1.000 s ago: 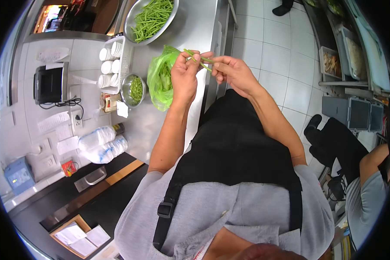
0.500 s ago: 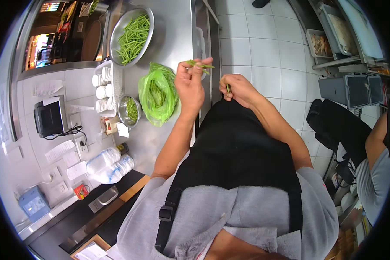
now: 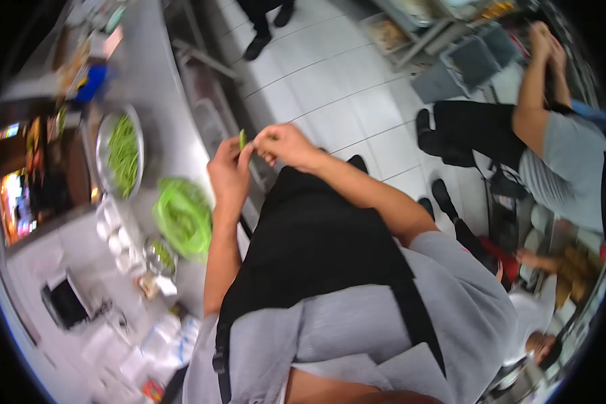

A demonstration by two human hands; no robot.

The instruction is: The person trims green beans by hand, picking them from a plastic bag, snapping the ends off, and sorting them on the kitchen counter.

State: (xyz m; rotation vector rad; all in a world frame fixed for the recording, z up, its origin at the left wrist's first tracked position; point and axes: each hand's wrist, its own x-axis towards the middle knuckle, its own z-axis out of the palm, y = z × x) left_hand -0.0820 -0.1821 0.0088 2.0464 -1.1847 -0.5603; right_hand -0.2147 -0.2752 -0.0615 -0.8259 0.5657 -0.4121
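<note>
My left hand (image 3: 229,176) is closed in a pinch, with a green bean (image 3: 242,139) sticking up between thumb and fingers. Right beside its thumb tip, my right hand (image 3: 286,147) is pinched too; what its fingertips hold is hidden and blurred. To the left on the steel counter (image 3: 156,87) lies an open green plastic bag (image 3: 165,219) with green beans inside. A large metal bowl (image 3: 140,145) full of green beans sits farther along. Near the wall, a small metal bowl (image 3: 173,266) holds short green pieces.
A white basket of cups (image 3: 118,236) stands by the wall, near a black device (image 3: 67,304). A co-worker (image 3: 559,161) is at the right. Another person's legs (image 3: 259,27) show at the top, and one more person (image 3: 528,330) is lower right. Grey bins (image 3: 444,81) stand beyond the tiled floor.
The view has turned, shifting the counter left and lower. My hands, apart before, have come together at the fingertips. More people have come into view.
</note>
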